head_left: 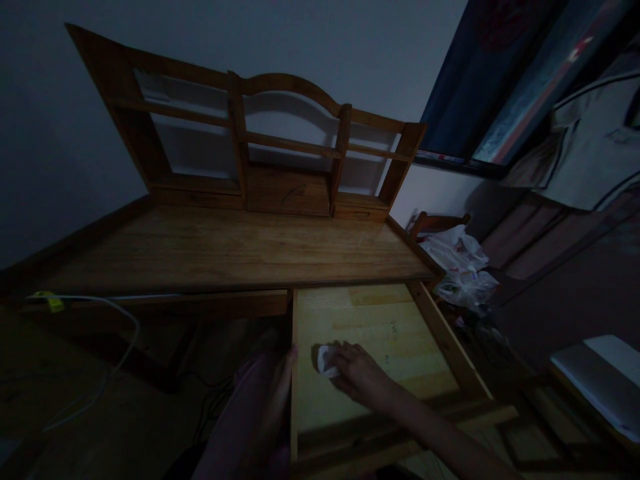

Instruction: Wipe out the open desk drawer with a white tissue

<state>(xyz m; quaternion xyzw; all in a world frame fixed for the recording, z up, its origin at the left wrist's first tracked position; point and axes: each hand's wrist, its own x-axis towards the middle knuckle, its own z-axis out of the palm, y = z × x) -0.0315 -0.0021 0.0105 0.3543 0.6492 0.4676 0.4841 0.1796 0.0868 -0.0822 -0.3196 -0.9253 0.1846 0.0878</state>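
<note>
A wooden drawer (370, 320) is pulled out from under the desk, its pale bottom showing some small dark marks. Inside it, my right hand (357, 373) is closed around a crumpled white tissue (326, 360), pressed against the drawer bottom left of centre. My left hand (286, 377) grips the drawer's left side wall, with fingertips at its top edge; the rest of that hand is dim and partly hidden.
The wooden desk (260, 250) carries a shelf unit (290, 190) at the back. A white cable (136, 327) with a yellow tag hangs at the left. Plastic bags (457, 257) sit on a chair to the right, below hanging clothes (595, 147).
</note>
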